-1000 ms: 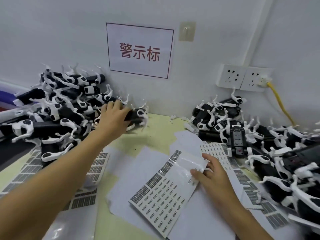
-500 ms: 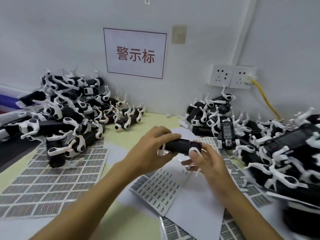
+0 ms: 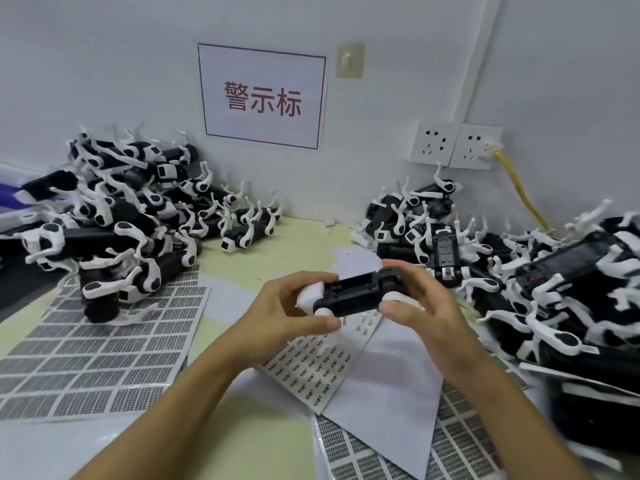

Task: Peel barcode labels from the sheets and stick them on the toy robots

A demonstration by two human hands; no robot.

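Observation:
I hold one black toy robot [image 3: 356, 293] with white legs in both hands above the table, belly side up. My left hand [image 3: 284, 320] grips its left end, fingers curled over the top and thumb underneath. Its right end is gripped by my right hand [image 3: 426, 313], thumb pressed on a white leg joint. Under my hands lies a sheet of small barcode labels [image 3: 311, 368]. A larger sheet of barcode labels [image 3: 104, 351] lies flat at the left. More label sheets [image 3: 450, 445] show at the bottom right.
A pile of black-and-white toy robots [image 3: 121, 216] fills the back left, another pile [image 3: 519, 271] the right side. Blank white backing paper [image 3: 391, 386] lies under my right wrist. The wall carries a sign [image 3: 263, 97] and sockets [image 3: 453, 145] with a yellow cable [image 3: 519, 192].
My left hand took a robot from the left pile and brought it to the middle. My right hand left the label sheet and now grips the robot's other end.

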